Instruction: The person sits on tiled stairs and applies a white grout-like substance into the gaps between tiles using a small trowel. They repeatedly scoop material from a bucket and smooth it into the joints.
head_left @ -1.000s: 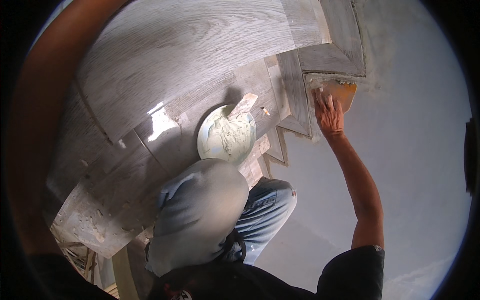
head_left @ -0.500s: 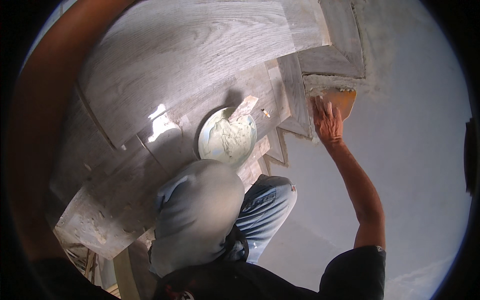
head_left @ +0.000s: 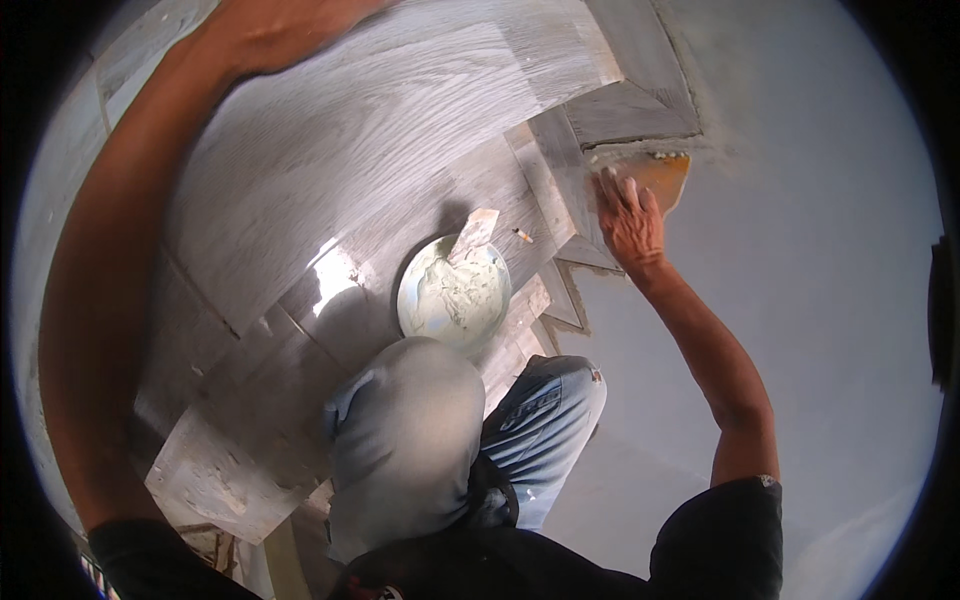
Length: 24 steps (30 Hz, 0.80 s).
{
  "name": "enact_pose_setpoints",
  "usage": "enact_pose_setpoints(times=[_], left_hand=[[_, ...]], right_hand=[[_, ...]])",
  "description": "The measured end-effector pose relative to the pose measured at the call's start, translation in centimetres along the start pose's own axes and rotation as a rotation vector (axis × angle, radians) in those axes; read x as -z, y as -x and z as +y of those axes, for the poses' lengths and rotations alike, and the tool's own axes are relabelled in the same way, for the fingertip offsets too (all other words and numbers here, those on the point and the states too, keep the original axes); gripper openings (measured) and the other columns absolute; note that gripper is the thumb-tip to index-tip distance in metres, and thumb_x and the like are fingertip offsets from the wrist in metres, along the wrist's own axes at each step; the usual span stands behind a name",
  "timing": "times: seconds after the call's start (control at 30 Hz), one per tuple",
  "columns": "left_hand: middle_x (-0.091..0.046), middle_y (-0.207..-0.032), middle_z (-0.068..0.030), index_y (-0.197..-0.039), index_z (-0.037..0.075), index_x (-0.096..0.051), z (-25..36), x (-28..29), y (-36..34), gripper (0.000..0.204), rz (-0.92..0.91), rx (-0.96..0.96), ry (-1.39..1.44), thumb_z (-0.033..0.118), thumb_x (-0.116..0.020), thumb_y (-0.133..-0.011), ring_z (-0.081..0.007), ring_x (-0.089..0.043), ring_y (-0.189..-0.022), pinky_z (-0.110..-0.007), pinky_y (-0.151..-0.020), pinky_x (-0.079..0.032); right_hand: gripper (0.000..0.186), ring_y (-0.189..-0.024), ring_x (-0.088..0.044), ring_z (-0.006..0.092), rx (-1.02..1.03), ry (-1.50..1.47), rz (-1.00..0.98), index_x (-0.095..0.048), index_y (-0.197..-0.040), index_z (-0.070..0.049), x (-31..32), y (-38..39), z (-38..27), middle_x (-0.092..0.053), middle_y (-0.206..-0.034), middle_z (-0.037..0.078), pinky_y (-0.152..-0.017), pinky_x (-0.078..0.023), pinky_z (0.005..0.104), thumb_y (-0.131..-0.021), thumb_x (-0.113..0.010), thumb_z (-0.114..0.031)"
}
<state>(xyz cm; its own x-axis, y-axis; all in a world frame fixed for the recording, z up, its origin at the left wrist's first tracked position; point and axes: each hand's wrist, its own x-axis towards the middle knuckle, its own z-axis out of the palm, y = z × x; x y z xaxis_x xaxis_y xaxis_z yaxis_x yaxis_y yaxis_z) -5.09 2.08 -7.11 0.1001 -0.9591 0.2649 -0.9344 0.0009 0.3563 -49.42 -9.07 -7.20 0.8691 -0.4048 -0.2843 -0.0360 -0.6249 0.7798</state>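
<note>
My right hand (head_left: 630,220) grips an orange-tinted flat spreader (head_left: 662,182) against the blue-grey plastered surface (head_left: 780,300), beside the zigzag edge of grey wood-look tiles (head_left: 630,105). My left hand (head_left: 290,28) reaches to the top edge over a long wood-grain plank (head_left: 380,120); its fingers are mostly cut off by the frame. Between my arms a round bowl (head_left: 430,295) holds pale paste, with a paste-coated scraper (head_left: 473,232) standing in it.
My jeans-clad knees (head_left: 405,430) are just below the bowl. A small white-and-orange stick (head_left: 522,235) lies beside it. A chipped tile piece (head_left: 220,470) and some narrow wooden offcuts (head_left: 210,545) are at lower left.
My left hand and arm have come further into view along the top left. My right hand and spreader appear slightly left of before, as the whole view has shifted.
</note>
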Motion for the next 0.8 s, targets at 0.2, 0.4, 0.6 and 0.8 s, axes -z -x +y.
enact_pose_setpoints(times=[0.2,0.4,0.6,0.8], left_hand=[[-0.044,-0.140,-0.0119,-0.132,0.013,-0.050,-2.1,-2.1,-0.1,0.053,0.187,-0.038,-0.068,0.047,-0.047,-0.091,-0.0322,-0.043,-0.127,-0.043,-0.109,-0.031],[-0.047,-0.137,-0.0128,-0.127,0.010,-0.054,-0.5,-1.0,-0.1,0.050,0.129,-0.022,-0.020,0.043,-0.049,-0.090,-0.0310,-0.046,-0.125,-0.041,-0.107,-0.033],[-0.048,-0.135,-0.0153,-0.123,0.006,-0.056,0.5,1.0,-0.5,0.043,0.122,-0.079,0.084,0.033,-0.052,-0.090,-0.0335,-0.046,-0.124,-0.040,-0.105,-0.034],[-0.047,-0.134,-0.0199,-0.122,0.003,-0.056,1.7,1.5,-0.7,0.041,0.129,-0.051,0.073,0.028,-0.051,-0.091,-0.0358,-0.044,-0.124,-0.040,-0.106,-0.032]], right_hand=[[0.038,-0.107,-0.043,0.0227,0.008,0.094,-0.066,-0.059,-0.117,-0.005,-1.3,1.2,0.7,-0.051,-0.122,0.007,-0.081,-0.038,0.0334,-0.082,-0.051,-0.020],[0.034,-0.103,-0.047,0.0260,-0.347,-0.365,-0.088,-0.059,-0.113,-0.006,5.4,3.7,0.4,-0.053,-0.117,0.011,-0.082,-0.041,0.0379,-0.081,-0.052,-0.013],[0.038,-0.081,-0.058,0.0353,-0.841,-0.874,-0.020,-0.063,-0.109,-0.007,2.9,5.0,-2.3,-0.063,-0.096,0.018,-0.074,-0.050,0.0428,-0.072,-0.057,-0.001],[0.023,-0.072,-0.065,0.0310,-1.619,-2.137,0.160,-0.062,-0.097,0.003,0.5,3.2,-5.6,-0.066,-0.093,0.019,-0.068,-0.054,0.0374,-0.076,-0.061,-0.006]])
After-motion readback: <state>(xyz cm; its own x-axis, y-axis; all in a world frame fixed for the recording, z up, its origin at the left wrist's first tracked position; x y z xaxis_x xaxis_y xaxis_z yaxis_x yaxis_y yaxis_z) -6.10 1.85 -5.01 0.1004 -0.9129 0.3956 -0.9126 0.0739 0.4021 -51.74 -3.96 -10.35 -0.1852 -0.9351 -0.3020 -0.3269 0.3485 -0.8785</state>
